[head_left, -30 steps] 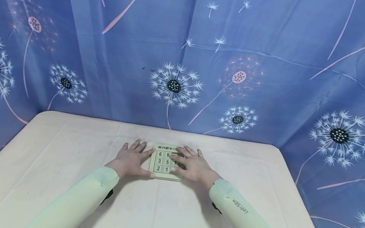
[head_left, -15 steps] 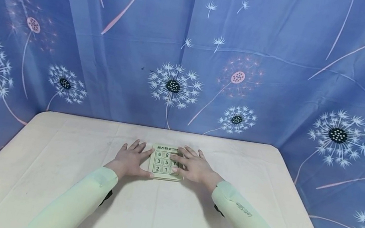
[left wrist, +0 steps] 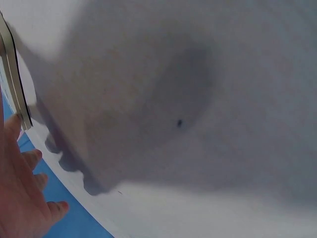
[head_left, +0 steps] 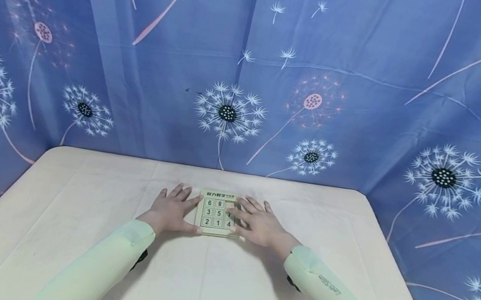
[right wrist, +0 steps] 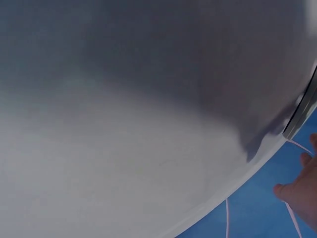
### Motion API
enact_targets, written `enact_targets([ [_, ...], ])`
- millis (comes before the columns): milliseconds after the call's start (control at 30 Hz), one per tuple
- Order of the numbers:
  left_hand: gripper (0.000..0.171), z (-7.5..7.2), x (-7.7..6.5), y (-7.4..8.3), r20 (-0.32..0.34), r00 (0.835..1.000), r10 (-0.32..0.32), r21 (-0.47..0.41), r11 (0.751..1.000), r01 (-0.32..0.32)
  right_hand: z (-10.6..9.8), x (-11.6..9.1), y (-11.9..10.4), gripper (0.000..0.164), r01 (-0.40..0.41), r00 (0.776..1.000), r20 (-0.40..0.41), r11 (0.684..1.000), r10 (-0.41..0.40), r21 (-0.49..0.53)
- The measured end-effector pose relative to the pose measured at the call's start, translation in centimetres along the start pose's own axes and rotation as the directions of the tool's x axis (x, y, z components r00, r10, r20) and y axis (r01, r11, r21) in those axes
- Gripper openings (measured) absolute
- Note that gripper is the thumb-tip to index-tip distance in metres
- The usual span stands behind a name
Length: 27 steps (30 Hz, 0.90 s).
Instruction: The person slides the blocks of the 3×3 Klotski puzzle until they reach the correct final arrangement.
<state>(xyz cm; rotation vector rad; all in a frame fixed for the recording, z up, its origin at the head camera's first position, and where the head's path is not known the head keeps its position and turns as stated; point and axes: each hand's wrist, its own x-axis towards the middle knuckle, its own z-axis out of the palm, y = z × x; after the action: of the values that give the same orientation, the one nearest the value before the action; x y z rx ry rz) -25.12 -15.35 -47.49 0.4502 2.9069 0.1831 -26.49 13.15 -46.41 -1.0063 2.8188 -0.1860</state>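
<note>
A pale green number slide puzzle (head_left: pixel 219 214) lies flat on the table in the head view. Its tiles show 6 and 8 on top, 3, 5, 7 in the middle and 2, 1, 4 below; fingers partly cover the upper right cell and the 7. My left hand (head_left: pixel 168 211) touches the board's left edge with thumb and index finger, the others spread. Fairly straight fingers of my right hand (head_left: pixel 263 226) reach over its right side, index finger at the 7. In the left wrist view the puzzle's edge (left wrist: pixel 14 74) shows by my fingers; the right wrist view catches its edge (right wrist: pixel 302 113) too.
The table (head_left: pixel 207 283) has a pale cover and rounded far corners. Behind it and at both sides hangs a blue curtain (head_left: pixel 159 87) printed with dandelions. Light green sleeves (head_left: pixel 99 264) cover both forearms.
My right hand has shifted slightly to the right, uncovering the 4 tile and more of the title. The left hand stays at the board's left edge.
</note>
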Motion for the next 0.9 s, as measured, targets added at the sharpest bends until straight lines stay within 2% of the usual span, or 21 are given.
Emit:
enact_targets([
  [467, 0.102, -0.2, -0.1, 0.2, -0.003, 1.0, 0.011, -0.004, 1.0, -0.011, 0.5, -1.4, 0.1, 0.059, -0.007, 1.0, 0.009, 1.0, 0.007, -0.016],
  [900, 0.102, -0.3, -0.3, 0.2, -0.002, 1.0, 0.007, -0.015, 1.0, -0.007, 0.8, -1.9, 0.2, 0.058, -0.01, 1.0, 0.0, 1.0, 0.01, -0.013],
])
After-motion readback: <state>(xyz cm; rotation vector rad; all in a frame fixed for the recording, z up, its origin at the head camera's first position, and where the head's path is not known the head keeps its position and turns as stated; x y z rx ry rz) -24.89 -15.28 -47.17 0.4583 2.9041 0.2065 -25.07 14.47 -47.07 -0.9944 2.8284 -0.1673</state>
